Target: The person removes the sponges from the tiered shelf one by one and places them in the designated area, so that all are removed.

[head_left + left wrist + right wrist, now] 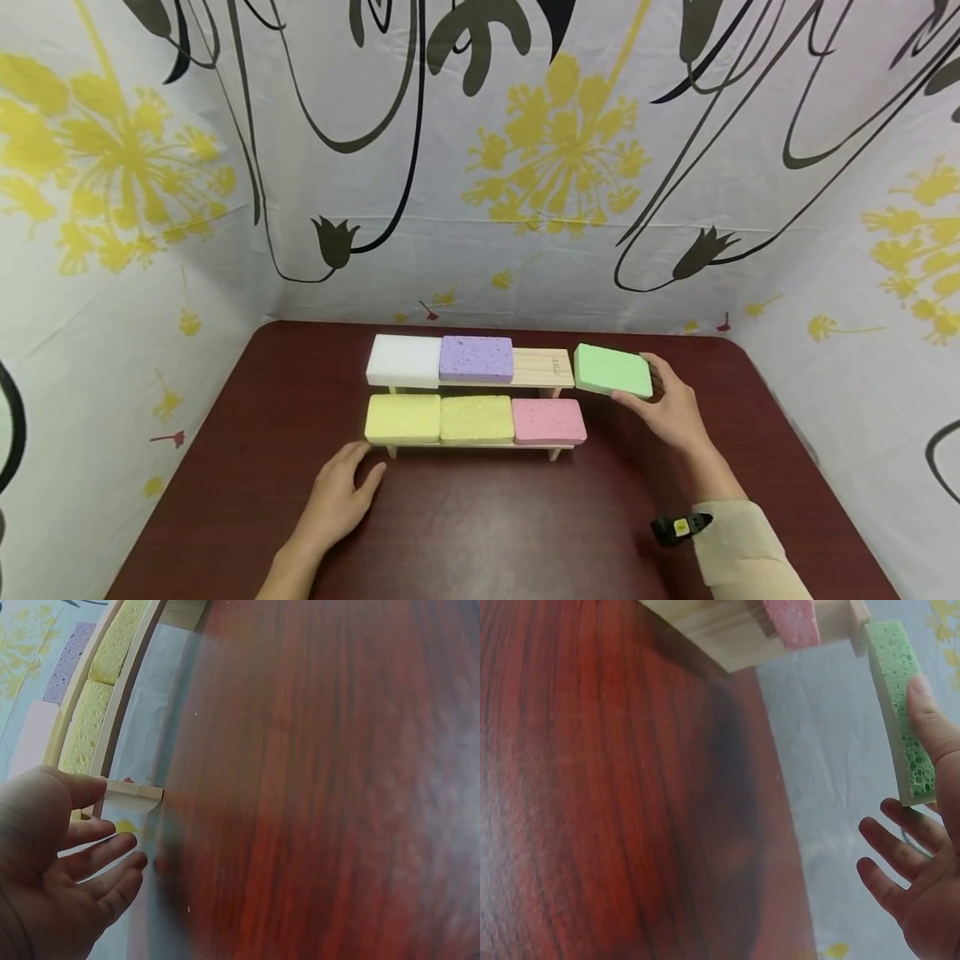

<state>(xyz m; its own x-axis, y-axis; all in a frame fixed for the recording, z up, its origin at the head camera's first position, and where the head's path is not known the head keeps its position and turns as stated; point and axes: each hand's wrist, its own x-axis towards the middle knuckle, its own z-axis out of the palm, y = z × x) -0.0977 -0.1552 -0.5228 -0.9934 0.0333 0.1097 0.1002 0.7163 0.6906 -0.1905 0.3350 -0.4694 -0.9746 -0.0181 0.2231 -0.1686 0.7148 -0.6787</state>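
My right hand (670, 406) pinches a green sponge (611, 370) between thumb and fingers, at the right end of the back wooden stand (542, 367). In the right wrist view, the thumb lies on the face of the green sponge (901, 712). On the back stand sit a white block (403, 360) and a purple sponge (476, 359), left of a bare stretch of wood. Two yellow sponges (402, 418) and a pink sponge (549, 421) fill the front stand (480, 447). My left hand (337, 497) is at that stand's left end, fingers relaxed, holding nothing.
Both low stands stand on a dark red-brown table (480, 517), one behind the other. A white patterned cloth (480, 275) hangs around the table's back and sides. A black strap (681, 527) is at the right sleeve (742, 546).
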